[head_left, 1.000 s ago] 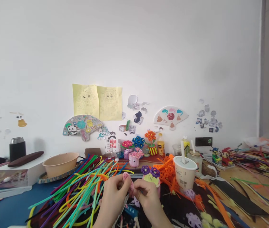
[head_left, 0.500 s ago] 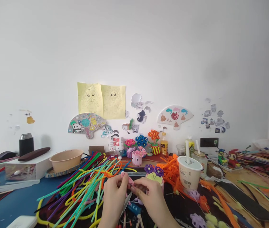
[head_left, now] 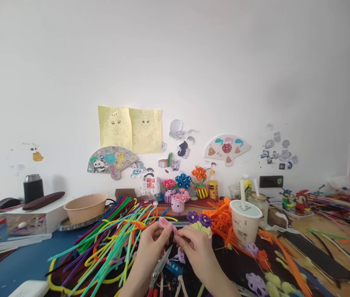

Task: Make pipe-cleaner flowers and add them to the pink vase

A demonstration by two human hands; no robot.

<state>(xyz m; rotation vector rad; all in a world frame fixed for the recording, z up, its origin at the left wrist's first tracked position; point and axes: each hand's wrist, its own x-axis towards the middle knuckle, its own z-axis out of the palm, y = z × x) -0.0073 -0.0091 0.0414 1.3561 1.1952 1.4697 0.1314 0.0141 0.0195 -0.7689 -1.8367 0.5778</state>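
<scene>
Between the fingertips of both hands is a looped piece of pink pipe cleaner [head_left: 164, 223]. My left hand [head_left: 152, 246] pinches it near its loop, and my right hand [head_left: 194, 244] pinches its right end. Just below the hands lie scissors [head_left: 159, 267] with red handles, blades pointing up and partly apart. Beside them is a dark blue object [head_left: 174, 268] with white letters, its kind unclear. Behind my right hand stands a pot with purple pipe-cleaner flowers [head_left: 199, 219] and a pale yellow top, partly hidden by the hand.
Loose colourful pipe cleaners [head_left: 113, 243] spread to the left, with an orange pile [head_left: 221, 220] to the right. A lidded paper cup [head_left: 245, 222] with a straw stands close on the right. A beige bowl [head_left: 85, 205] and finished flower pots [head_left: 178, 203] stand along the back.
The hands have moved slightly apart, and more of the pink pipe cleaner shows between them. More of the scissors is now visible below. The view has shifted slightly.
</scene>
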